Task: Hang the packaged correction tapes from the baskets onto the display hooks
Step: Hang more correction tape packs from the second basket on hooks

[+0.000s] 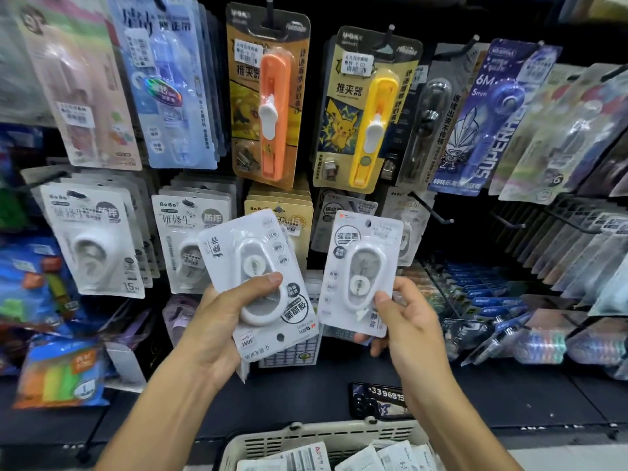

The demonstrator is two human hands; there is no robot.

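Stationery shop aisle, carded goods (pixel 268 96) on display hooks (pixel 431 209), price stickers (pixel 357 65), probably shelf stock (pixel 482 290) below

Both correction tape packs, the upside-down one (pixel 261 287) and the upright one (pixel 360 277), are white with grey print. The basket (pixel 258 443) is beige. Above hang an orange clip pusher (pixel 275 110) on a tan card and a yellow one (pixel 373 130) on a card with a yellow cartoon figure.

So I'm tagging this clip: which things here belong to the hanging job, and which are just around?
Job:
left hand gripping an upside-down white correction tape pack
right hand pinching an upright white correction tape pack
beige slatted plastic basket
bare black display hook

Around:
orange clip pusher pack
yellow clip pusher pack
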